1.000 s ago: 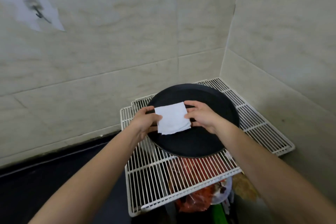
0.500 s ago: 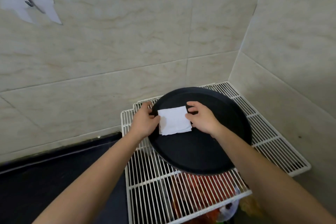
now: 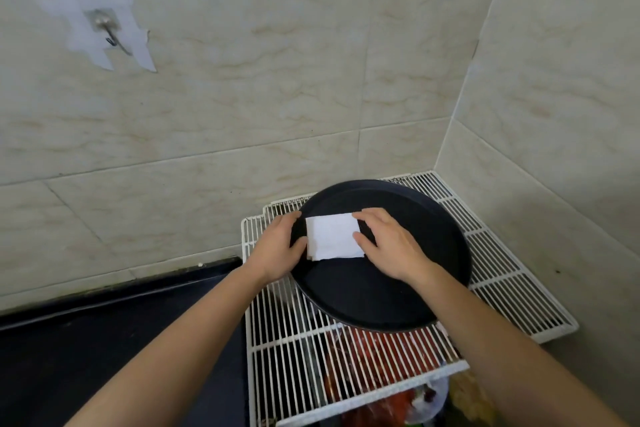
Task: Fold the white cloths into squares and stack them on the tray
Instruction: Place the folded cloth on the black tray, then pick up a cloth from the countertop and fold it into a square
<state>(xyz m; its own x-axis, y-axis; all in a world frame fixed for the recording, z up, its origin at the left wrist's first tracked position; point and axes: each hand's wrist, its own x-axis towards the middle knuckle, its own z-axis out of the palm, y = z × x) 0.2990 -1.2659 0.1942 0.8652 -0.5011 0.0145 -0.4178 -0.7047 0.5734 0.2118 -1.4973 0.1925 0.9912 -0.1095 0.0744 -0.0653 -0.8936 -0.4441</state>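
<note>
A folded white cloth [image 3: 333,236] lies as a small rectangle on the far left part of a round black tray [image 3: 398,288]. My left hand [image 3: 278,248] rests over the tray's left rim, with its thumb and fingertips touching the cloth's left edge. On the other side, my right hand [image 3: 389,243] lies flat on the tray with thumb and forefinger at the cloth's right edge. Both hands hold the cloth down between them. No other cloth is in view.
The tray sits on a white wire rack [image 3: 502,270] pushed into a tiled wall corner. Red and clear plastic bags [image 3: 377,367] lie beneath the rack. A dark counter [image 3: 104,340] extends to the left. A taped metal hook [image 3: 110,35] hangs on the wall.
The cloth went from slightly raised and tilted between my hands to lying flat on the tray. Both hands moved with it toward the tray's far side, and the view tilted up.
</note>
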